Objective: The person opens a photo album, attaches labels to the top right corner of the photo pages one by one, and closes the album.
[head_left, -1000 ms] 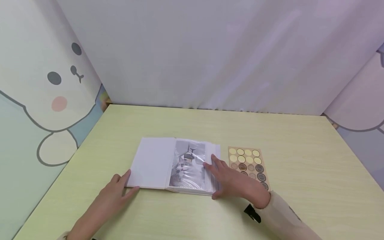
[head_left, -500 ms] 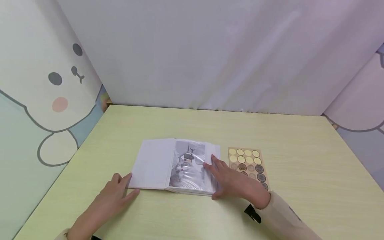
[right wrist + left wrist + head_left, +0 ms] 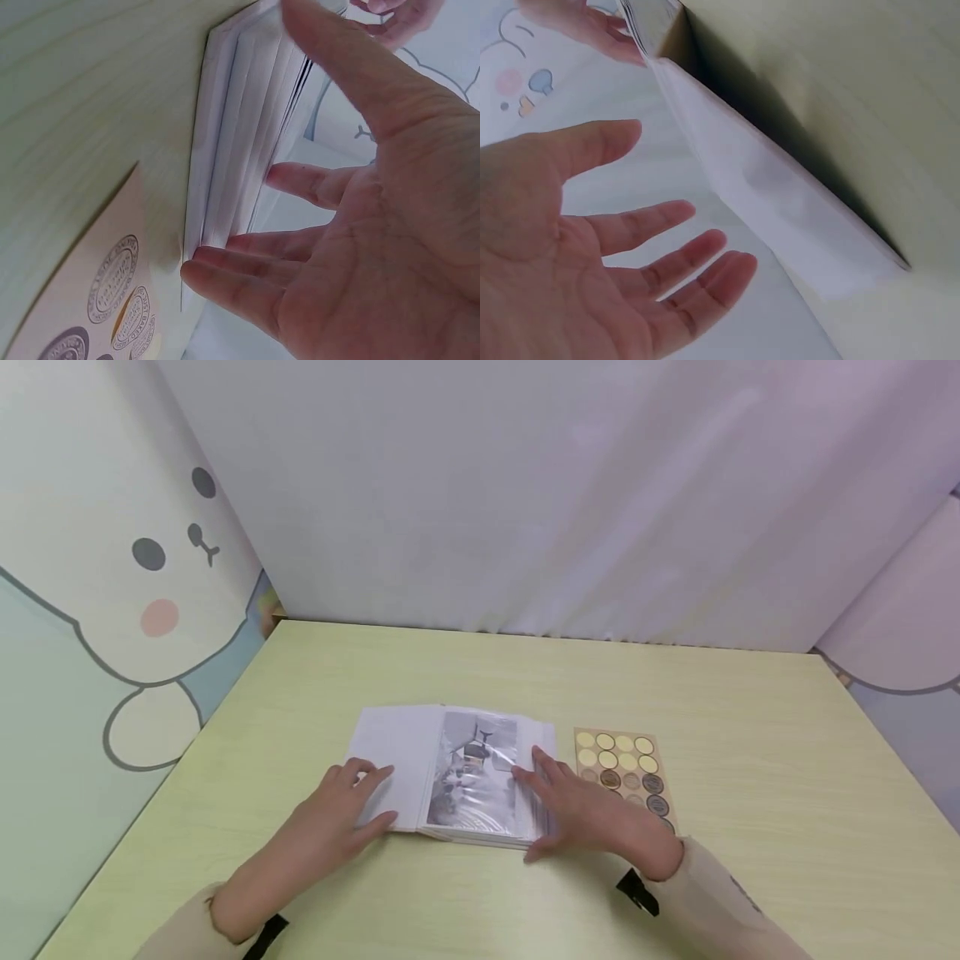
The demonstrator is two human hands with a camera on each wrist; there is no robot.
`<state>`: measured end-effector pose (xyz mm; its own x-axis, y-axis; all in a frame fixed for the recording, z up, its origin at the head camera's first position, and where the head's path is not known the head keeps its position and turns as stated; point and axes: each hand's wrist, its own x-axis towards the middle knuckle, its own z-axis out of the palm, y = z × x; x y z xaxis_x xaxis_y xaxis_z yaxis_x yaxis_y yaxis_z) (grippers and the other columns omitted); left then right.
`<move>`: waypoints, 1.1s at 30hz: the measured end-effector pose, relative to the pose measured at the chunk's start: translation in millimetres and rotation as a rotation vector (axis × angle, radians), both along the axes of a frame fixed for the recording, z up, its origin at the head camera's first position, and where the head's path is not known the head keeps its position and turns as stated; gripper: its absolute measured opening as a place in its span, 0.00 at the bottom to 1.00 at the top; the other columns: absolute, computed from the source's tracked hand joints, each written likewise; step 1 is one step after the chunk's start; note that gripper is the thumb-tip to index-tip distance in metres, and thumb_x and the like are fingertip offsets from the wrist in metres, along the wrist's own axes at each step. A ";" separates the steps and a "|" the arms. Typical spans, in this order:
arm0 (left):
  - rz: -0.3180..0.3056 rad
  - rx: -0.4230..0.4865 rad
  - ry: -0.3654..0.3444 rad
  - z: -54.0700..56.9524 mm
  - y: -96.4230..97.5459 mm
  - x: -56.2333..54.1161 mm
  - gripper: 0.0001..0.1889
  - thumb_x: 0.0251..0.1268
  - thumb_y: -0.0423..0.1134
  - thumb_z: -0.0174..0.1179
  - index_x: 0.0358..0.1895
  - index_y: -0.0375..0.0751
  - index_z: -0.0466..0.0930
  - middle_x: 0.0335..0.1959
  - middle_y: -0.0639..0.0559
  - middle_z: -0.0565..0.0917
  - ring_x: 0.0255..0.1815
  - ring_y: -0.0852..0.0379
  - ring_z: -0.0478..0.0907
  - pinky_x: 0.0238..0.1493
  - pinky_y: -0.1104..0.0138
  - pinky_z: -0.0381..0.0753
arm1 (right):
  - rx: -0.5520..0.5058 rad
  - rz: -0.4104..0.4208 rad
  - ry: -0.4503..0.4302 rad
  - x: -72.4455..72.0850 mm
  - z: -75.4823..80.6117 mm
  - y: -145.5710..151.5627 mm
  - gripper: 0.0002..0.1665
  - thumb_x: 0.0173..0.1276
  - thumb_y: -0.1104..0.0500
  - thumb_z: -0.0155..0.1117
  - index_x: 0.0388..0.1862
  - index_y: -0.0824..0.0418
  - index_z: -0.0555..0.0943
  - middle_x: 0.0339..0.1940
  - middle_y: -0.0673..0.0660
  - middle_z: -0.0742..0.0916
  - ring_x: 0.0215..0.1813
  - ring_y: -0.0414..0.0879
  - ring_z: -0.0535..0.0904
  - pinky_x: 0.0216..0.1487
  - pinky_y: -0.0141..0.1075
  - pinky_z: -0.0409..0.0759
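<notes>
A photo album lies spread on the table, its white inner cover on the left. On the right, a grey-and-white photo shows under a clear sleeve on the page stack. My left hand hovers over the inner cover with thumb and fingers apart and nothing between them. In the left wrist view the cover slants up off the table, with shadow beneath it. My right hand rests at the album's right side, extended fingertips touching the page edges and thumb near the front corner.
Right of the album lies a brown sheet of round stickers, partly covered by my right hand and wrist. A light wooden table extends around both. A pale curtain hangs behind it, and cartoon-printed cloth hangs at the left.
My left hand has left the cover's outer left edge and moved right, over the inner cover. My right hand stays at the album's right side.
</notes>
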<state>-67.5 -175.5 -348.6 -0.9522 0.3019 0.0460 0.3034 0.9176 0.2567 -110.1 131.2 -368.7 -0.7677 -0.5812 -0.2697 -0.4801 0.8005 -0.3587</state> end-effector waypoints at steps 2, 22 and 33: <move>-0.062 0.005 0.029 0.9 7.7 -3.0 0.27 0.57 0.46 0.63 0.59 0.39 0.73 0.52 0.43 0.73 0.50 0.47 0.71 0.38 0.59 0.80 | -0.008 0.002 0.003 -0.3 0.2 0.5 0.58 0.48 0.35 0.69 0.72 0.57 0.57 0.74 0.69 0.53 0.71 0.65 0.57 0.56 0.55 0.74; -0.333 0.020 0.021 -12.4 50.7 -23.1 0.27 0.56 0.48 0.64 0.58 0.42 0.74 0.58 0.40 0.70 0.56 0.44 0.69 0.46 0.56 0.79 | -0.064 0.092 0.202 -6.3 4.5 3.0 0.33 0.64 0.44 0.60 0.64 0.57 0.68 0.71 0.65 0.64 0.67 0.60 0.65 0.53 0.52 0.77; -0.313 -0.031 0.002 -13.8 55.6 -24.3 0.27 0.55 0.52 0.64 0.58 0.47 0.76 0.58 0.37 0.70 0.51 0.36 0.71 0.45 0.51 0.79 | -0.030 0.119 0.246 -6.6 0.0 -7.1 0.35 0.61 0.42 0.62 0.62 0.58 0.70 0.70 0.66 0.65 0.68 0.59 0.65 0.51 0.49 0.79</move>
